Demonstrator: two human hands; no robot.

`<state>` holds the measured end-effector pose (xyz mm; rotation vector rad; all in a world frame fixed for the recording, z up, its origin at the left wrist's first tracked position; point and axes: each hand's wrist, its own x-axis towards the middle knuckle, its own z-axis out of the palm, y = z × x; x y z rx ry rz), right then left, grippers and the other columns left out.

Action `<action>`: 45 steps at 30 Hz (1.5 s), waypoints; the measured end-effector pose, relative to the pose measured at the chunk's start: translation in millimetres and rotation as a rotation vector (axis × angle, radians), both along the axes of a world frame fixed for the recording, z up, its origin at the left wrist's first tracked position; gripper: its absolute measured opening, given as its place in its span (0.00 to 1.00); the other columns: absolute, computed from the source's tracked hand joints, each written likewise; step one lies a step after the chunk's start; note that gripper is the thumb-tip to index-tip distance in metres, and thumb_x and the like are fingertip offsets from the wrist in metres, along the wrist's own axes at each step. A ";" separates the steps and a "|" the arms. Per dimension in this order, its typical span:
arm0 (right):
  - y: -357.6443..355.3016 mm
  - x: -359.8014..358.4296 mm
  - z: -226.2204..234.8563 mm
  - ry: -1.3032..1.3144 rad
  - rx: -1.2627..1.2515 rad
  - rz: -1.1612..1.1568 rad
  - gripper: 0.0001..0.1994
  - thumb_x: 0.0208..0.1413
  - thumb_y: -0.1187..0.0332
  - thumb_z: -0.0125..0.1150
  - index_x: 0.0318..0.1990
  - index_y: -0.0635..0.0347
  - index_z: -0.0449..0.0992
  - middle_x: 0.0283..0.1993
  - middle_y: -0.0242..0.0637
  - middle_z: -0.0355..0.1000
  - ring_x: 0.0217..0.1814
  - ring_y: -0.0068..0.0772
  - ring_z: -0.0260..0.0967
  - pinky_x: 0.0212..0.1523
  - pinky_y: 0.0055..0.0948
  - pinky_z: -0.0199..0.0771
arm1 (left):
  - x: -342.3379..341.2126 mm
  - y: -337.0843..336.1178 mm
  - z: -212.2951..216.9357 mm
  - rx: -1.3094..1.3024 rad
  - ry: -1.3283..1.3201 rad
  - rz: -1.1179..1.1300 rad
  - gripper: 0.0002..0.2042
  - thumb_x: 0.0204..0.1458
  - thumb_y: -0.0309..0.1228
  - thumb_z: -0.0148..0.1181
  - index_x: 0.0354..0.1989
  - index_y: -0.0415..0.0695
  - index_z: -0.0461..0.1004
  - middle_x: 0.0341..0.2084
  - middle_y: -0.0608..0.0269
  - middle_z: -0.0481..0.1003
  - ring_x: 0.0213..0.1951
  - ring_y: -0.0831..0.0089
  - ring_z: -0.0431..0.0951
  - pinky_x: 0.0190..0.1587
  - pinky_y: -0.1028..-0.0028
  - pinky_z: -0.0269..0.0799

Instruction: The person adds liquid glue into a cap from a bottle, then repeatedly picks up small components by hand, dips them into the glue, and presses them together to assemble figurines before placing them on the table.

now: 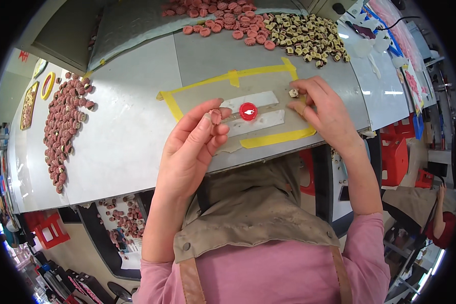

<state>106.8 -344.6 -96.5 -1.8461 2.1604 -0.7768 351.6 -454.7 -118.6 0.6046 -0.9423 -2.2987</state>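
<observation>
Bench (131,131), pale grey, spread across the view; grey cabinet (61,40) at its far left corner. Heaps, three: ridged pink pieces (233,20), back centre; cream-and-dark pieces (309,38), beside them to the right; dusky pink pieces (66,126), strung along the left. Yellow tape frame (281,139), one, nearest the person, enclosing two white strips (261,123) and one red disc (248,112) across the gap between them. Left hand (187,142), raised by the frame's left side: fingers pinched one small pink cup (216,117). Right hand (327,111), by the frame's right side: thumb and forefinger stood apart, one small pale piece (293,93) at the forefinger's tip; whether gripped, could not be told. Risks, as judged: too hard a pinch could dent the cup; a slack hold could drop the pale piece. Unclear: the cup's thumb-covered side; the pink heap's far end, cropped above.
</observation>
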 end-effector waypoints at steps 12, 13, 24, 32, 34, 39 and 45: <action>-9.1 -4.9 -1.1 0.082 -0.023 0.080 0.08 0.54 0.74 0.57 0.42 0.62 0.74 0.39 0.41 0.69 0.40 0.42 0.68 0.42 0.32 0.69 | -4.5 2.7 -4.5 -0.013 0.041 0.013 0.17 0.62 0.30 0.50 0.58 0.38 0.65 0.47 0.63 0.70 0.45 0.77 0.73 0.51 0.76 0.69; -10.0 -3.7 -1.6 0.104 -0.024 0.075 0.08 0.54 0.74 0.57 0.42 0.63 0.74 0.39 0.41 0.69 0.40 0.41 0.69 0.42 0.32 0.70 | -4.5 2.8 -4.4 -0.010 0.045 0.016 0.17 0.62 0.30 0.50 0.58 0.38 0.65 0.47 0.63 0.70 0.45 0.77 0.73 0.51 0.76 0.69; -13.4 31.0 11.8 -0.013 -0.046 0.126 0.08 0.54 0.75 0.57 0.42 0.65 0.72 0.39 0.42 0.69 0.38 0.38 0.69 0.39 0.31 0.70 | -1.1 4.8 -6.0 0.003 0.078 0.022 0.17 0.62 0.30 0.50 0.58 0.39 0.64 0.45 0.65 0.71 0.45 0.77 0.73 0.50 0.75 0.68; -35.8 58.6 -4.9 0.190 -0.110 0.258 0.09 0.49 0.76 0.62 0.39 0.62 0.72 0.35 0.40 0.67 0.37 0.42 0.68 0.37 0.35 0.70 | 1.4 2.8 -6.9 0.014 0.072 0.018 0.17 0.61 0.29 0.50 0.58 0.40 0.65 0.49 0.61 0.70 0.44 0.79 0.73 0.50 0.78 0.68; -35.1 59.6 -0.4 0.224 -0.095 0.281 0.10 0.47 0.76 0.63 0.38 0.62 0.72 0.34 0.39 0.67 0.37 0.42 0.68 0.37 0.35 0.70 | 1.5 1.8 -6.1 0.018 0.053 0.021 0.17 0.61 0.29 0.51 0.58 0.40 0.64 0.49 0.61 0.70 0.44 0.79 0.73 0.50 0.78 0.68; -38.1 59.3 -6.0 0.253 -0.136 0.265 0.10 0.46 0.77 0.62 0.38 0.62 0.72 0.35 0.40 0.67 0.37 0.43 0.68 0.37 0.35 0.70 | -1.1 2.6 -4.4 -0.051 -0.011 0.027 0.17 0.61 0.29 0.51 0.57 0.40 0.65 0.48 0.61 0.71 0.44 0.79 0.73 0.49 0.77 0.68; -27.7 54.5 -12.3 -0.247 -0.116 0.138 0.08 0.54 0.77 0.58 0.42 0.64 0.72 0.35 0.35 0.67 0.38 0.31 0.68 0.36 0.27 0.69 | -2.6 5.9 -5.7 -0.071 -0.053 0.019 0.15 0.61 0.31 0.51 0.55 0.40 0.67 0.45 0.62 0.73 0.44 0.78 0.73 0.48 0.77 0.68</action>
